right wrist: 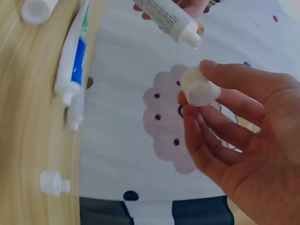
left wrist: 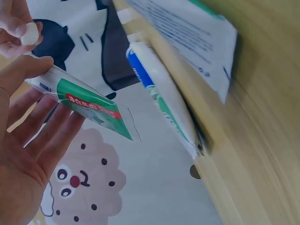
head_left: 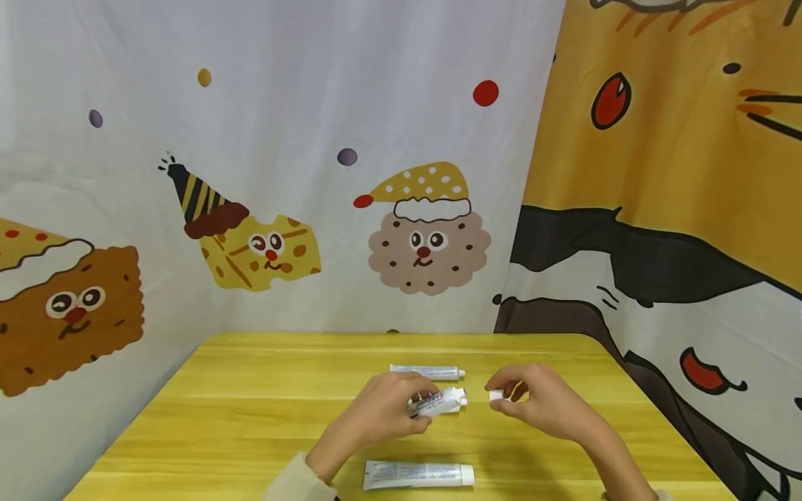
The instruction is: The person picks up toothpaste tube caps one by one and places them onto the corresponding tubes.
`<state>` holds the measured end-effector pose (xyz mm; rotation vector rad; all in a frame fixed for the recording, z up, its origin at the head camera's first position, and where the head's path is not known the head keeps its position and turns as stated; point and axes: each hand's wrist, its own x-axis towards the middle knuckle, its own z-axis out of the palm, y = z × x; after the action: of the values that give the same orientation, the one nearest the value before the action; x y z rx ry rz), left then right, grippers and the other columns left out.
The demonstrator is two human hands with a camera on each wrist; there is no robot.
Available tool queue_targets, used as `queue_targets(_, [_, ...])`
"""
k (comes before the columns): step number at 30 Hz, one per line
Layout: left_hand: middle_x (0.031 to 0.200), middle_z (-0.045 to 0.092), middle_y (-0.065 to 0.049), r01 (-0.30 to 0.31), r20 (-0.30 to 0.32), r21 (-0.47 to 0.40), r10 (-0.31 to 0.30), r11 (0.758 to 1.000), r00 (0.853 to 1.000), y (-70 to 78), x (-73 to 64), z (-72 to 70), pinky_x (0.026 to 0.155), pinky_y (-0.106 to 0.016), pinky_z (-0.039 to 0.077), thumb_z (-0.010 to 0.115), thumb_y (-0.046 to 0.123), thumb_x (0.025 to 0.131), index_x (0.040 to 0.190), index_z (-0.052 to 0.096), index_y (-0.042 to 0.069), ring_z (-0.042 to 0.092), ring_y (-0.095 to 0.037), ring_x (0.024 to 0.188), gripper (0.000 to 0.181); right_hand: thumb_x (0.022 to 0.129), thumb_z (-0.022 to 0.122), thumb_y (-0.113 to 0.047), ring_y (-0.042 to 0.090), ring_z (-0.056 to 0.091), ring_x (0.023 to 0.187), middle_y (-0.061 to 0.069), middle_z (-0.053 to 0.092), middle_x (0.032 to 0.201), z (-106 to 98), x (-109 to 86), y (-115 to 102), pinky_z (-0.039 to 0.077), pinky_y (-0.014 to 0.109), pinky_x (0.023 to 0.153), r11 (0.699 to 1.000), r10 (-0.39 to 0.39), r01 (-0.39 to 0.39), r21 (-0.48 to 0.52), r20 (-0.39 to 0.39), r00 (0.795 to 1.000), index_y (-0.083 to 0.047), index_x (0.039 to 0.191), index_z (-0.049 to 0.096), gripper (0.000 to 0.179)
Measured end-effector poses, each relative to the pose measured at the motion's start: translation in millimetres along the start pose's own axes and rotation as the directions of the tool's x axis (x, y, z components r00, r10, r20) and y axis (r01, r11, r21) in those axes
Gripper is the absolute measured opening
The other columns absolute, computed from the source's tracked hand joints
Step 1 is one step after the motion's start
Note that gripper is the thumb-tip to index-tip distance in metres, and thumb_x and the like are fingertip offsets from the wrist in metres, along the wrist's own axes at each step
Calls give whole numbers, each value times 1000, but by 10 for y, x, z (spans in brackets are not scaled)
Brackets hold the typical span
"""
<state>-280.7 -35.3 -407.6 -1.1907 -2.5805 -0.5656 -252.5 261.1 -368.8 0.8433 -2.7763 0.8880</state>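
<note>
My left hand (head_left: pixel 391 405) holds a toothpaste tube (head_left: pixel 438 403) above the table, thumb on one side and fingers on the other. In the right wrist view the bare nozzle (right wrist: pixel 191 36) of this tube points toward my right hand (right wrist: pixel 253 112). That hand pinches a white cap (right wrist: pixel 199 88) between thumb and fingertips, apart from the nozzle. Nearest me lies a capped toothpaste tube (head_left: pixel 416 475). Farther back rests an uncapped tube (head_left: pixel 426 372), and another uncapped tube (right wrist: pixel 69 70) lies beside it, mostly hidden by my left hand in the head view.
A loose white cap (right wrist: pixel 50 183) stands on the yellow wood-grain table (head_left: pixel 238 390). Behind the table's far edge hangs a white curtain (head_left: pixel 282 104) printed with cartoon figures. An orange and black cartoon print (head_left: pixel 658 174) covers the right side.
</note>
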Motion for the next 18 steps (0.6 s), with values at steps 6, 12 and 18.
queue_targets(6, [97,74,12,-14,-89,-14,13,1000,996,57,-97,-65,62,-9,42,81,24,83,113,75,22,59,6,77,30,85,84,-14,5,70,83,-7,72,94,28,5,-149,60,26,78,993,-33,44,112,-105,994,-18,99,69,21])
queue_targets(12, [100,75,12,-25,-106,-9,24,1000,994,99,-141,-92,64,-10,43,81,24,83,113,75,22,59,6,77,31,88,77,1,10,70,98,0,69,109,94,28,-150,60,26,87,965,-106,136,226,-139,985,-20,108,73,29])
queue_targets(18, [107,76,11,-44,-100,32,47,999,994,142,-135,-108,66,-10,46,82,27,83,115,75,22,62,5,79,34,92,72,2,14,71,99,8,67,110,133,49,-103,61,29,88,895,-185,219,389,-122,975,-11,110,71,22])
